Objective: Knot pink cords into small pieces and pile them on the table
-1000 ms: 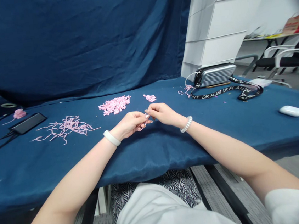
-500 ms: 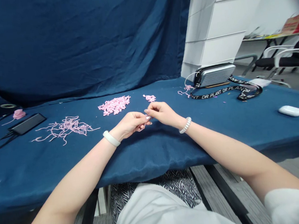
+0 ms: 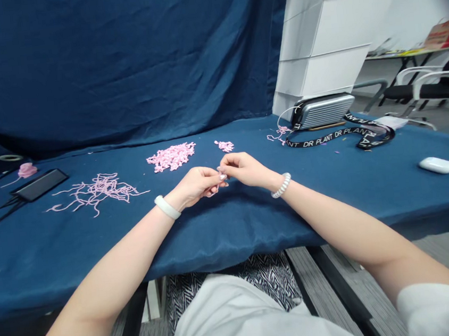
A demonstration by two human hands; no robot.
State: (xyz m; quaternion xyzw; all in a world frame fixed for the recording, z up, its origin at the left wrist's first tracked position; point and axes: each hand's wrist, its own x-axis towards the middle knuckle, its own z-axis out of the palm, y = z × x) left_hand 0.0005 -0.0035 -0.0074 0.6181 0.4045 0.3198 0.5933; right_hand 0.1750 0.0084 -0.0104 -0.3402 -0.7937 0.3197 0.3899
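Note:
My left hand [image 3: 202,183] and my right hand [image 3: 241,167] meet fingertip to fingertip above the front of the blue-covered table. Both are closed in a pinch, thumbs against fingers, on what looks like a short piece of pink yarn; most of it is hidden by the fingers. Just beyond the hands lies a small cluster of knotted pink yarn [image 3: 224,146]. A larger heap of small pink yarn knots [image 3: 172,157] sits behind my left hand. Farther left, loose cut pink strands [image 3: 101,191] are spread in a tangle.
A black power bank-like box [image 3: 45,184] with cables and a pink yarn ball [image 3: 27,170] are at left. At right stand a silver ribbed case [image 3: 325,112], a black lettered strap [image 3: 326,139] and a white earbud case [image 3: 437,165]. A blue curtain [image 3: 137,65] hangs behind.
Both hands stay together in nearly the same place; my right wrist has shifted very slightly. The piles on the table look unchanged.

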